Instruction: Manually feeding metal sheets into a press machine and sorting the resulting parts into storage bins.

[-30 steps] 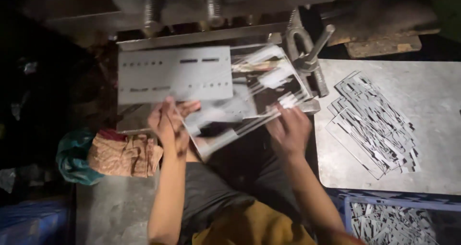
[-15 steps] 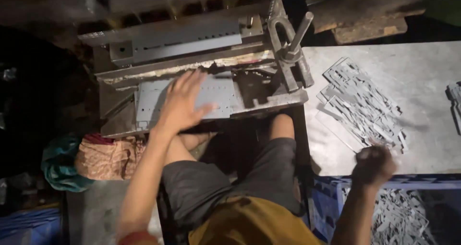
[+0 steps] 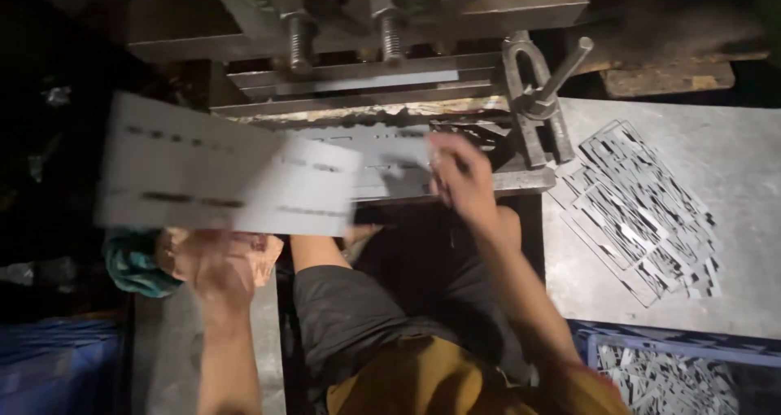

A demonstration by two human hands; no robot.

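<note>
While aloft, punched sheet point(image 3: 228, 175)

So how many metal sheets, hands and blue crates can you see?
Metal sheets: 2, one raised, one in the press
Hands: 2, left hand, right hand
Blue crates: 2, left, right
Total: 6
</note>
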